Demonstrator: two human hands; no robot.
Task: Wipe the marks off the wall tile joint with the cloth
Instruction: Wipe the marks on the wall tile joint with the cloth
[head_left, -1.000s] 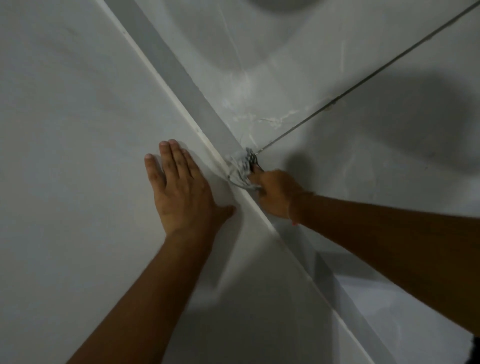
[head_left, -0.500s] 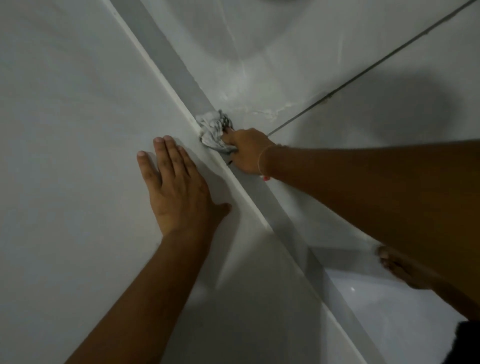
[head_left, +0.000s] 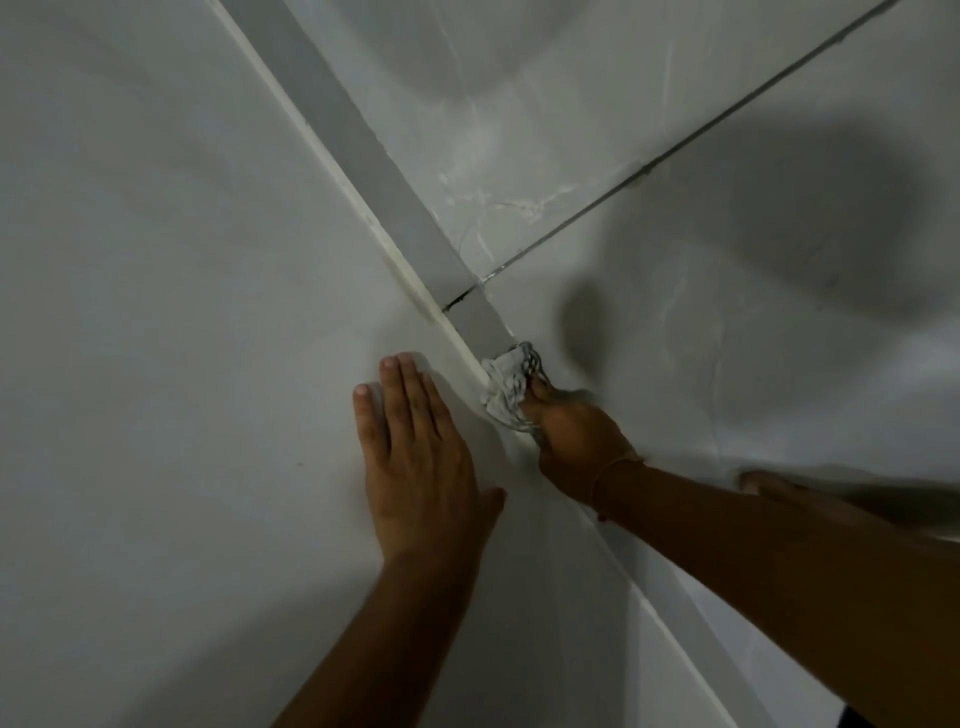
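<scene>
Slid back down the corner since half a second ago, cloth (head_left: 506, 387) and right hand (head_left: 571, 439) now below the dark joint line.

Crumpled pale cloth at frame centre, pressed on the grey corner strip (head_left: 363, 150) beside its white bead; clamped in the curled fingers of the right hand, just below and right of it; thin band at that wrist; dark tile joint (head_left: 675, 150) running to the upper right, whitish smears (head_left: 519, 202) along it; left hand (head_left: 415, 467) flat, fingers together, open on the left wall tile (head_left: 156, 312), just left of the cloth, unmoved; toes of a foot (head_left: 769, 480) at right edge, blurred.
</scene>
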